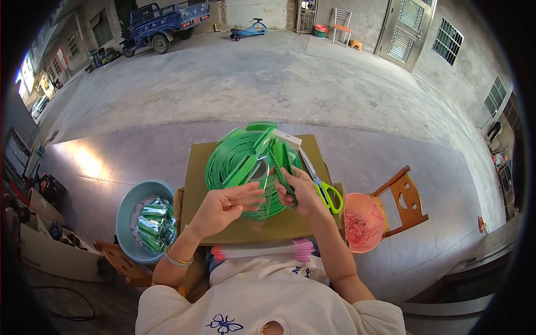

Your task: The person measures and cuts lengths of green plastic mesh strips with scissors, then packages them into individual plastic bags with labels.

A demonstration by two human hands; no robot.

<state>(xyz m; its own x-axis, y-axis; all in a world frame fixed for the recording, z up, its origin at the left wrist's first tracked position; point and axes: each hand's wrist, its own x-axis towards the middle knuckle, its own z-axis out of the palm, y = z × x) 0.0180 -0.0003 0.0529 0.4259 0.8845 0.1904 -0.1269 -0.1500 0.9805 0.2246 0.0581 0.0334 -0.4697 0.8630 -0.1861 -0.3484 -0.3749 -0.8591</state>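
Note:
A large coil of green dotted ribbon (231, 162) lies on a brown board (196, 192) in front of me. My right hand (301, 192) is closed round a folded bundle of green dotted ribbon (278, 157) at the coil's right side. My left hand (228, 207) is over the coil's near left edge, its fingers stretched towards the right hand. Between the hands shows a clear plastic film (267, 196), close to the left fingertips. Scissors with lime-green handles (329, 196) lie on the board, right of my right hand.
Clear bags with pink edges (262, 249) lie across my lap. On the left stands a blue basin (124, 223) of bagged green pieces; on the right, an orange basin (357, 202) with pink scraps, beside a wooden chair (403, 204). A blue three-wheeled truck (164, 25) is parked far off.

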